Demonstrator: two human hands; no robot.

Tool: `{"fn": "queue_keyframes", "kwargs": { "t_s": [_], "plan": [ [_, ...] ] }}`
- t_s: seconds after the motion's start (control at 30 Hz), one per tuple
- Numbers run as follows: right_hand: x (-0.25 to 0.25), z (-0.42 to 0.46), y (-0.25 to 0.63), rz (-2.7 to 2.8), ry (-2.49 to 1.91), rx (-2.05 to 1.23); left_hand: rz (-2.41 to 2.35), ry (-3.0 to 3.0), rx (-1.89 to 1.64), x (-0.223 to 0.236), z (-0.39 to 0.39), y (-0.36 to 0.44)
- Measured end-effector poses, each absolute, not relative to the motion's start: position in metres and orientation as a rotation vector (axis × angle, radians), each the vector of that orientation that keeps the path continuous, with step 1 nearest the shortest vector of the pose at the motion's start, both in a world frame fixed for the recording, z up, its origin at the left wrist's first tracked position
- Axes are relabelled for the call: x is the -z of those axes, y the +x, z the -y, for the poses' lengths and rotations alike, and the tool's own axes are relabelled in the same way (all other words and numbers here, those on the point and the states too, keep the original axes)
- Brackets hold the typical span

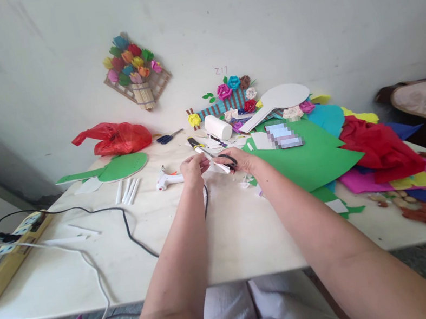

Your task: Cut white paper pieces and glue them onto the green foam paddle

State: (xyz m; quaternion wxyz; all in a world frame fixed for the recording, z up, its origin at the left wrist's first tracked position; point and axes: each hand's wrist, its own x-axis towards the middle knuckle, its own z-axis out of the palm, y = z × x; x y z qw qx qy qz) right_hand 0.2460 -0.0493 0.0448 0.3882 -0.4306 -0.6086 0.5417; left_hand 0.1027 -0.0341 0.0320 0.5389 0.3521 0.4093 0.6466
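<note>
Grips scissors [232,160] in the right hand [240,159], pinches white paper [222,168], apparently a strip, in the left hand [193,167], over the table [246,230] between glue gun [164,179] and green sheet [308,162].

An ornament of colourful flowers [130,61] is hanging on the wall [302,11], above and right of a crumpled red plastic bag [122,137]. A yellow power strip [16,261] is lying on the table's [248,241] left, and a phone [283,136] is resting right of centre.
</note>
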Motion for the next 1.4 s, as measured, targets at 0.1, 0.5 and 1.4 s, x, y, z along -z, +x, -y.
{"fn": "queue_keyframes", "kwargs": {
  "t_s": [0.1,0.5,1.4],
  "plan": [
    [-0.0444,0.0477,0.2454,1.548,-1.099,-1.381,-0.966,0.828,-1.537,-0.0321,0.0346,0.1022],
    [-0.0423,0.0459,0.2493,1.585,-1.089,-1.344,-1.005,0.816,-1.523,-0.0313,0.0321,0.1035],
    [-0.0441,0.0449,0.2449,1.592,-1.057,-1.373,-0.959,0.804,-1.488,-0.028,0.0305,0.1013]
  ]
}}
